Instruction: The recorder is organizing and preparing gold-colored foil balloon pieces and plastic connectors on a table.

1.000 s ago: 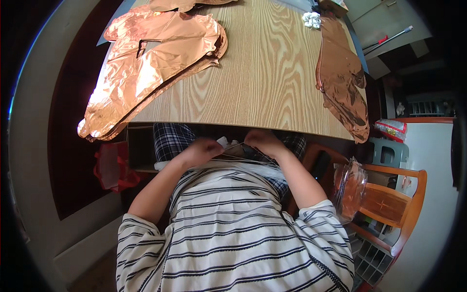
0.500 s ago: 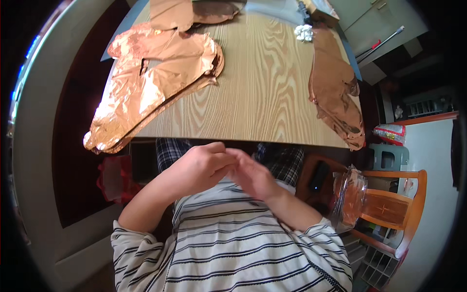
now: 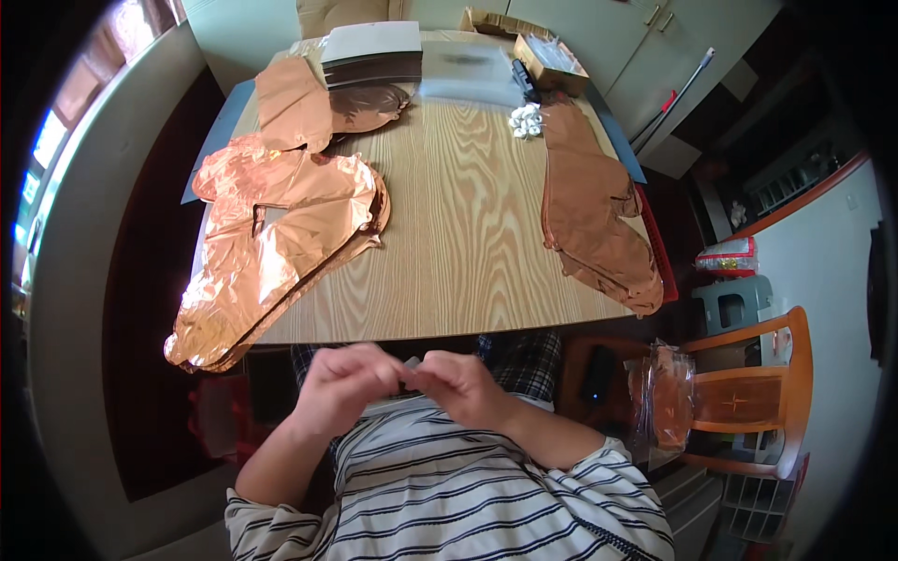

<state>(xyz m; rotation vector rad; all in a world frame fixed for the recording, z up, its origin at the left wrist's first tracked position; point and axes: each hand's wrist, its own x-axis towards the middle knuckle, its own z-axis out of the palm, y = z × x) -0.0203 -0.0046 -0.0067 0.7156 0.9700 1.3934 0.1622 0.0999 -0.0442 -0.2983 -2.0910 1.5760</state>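
In front of my body, just below the table's near edge, my left hand (image 3: 348,385) and my right hand (image 3: 465,388) meet with bent, pinching fingers. Between their fingertips shows a small grey piece (image 3: 412,363), too small and blurred to name. Flat rose-gold foil balloons (image 3: 281,234) lie in a shiny, wrinkled stack on the table's left, overhanging its near corner. Another stack of flat copper-coloured foil balloons (image 3: 589,196) lies along the right edge. Neither hand touches the foil or the table.
On the wood-grain table (image 3: 458,234), a stack of white-topped sheets (image 3: 374,51) stands at the back, beside clear plastic bags (image 3: 472,70). Several small white rolls (image 3: 526,121), a black tool (image 3: 525,81) and a cardboard box (image 3: 552,65) sit back right. A wooden chair (image 3: 795,374) holds a clear-wrapped packet (image 3: 672,397).
My view has tilted up, bringing more of the table's far end into sight. My hands have drawn slightly apart, and the small grey piece now shows between the fingertips.
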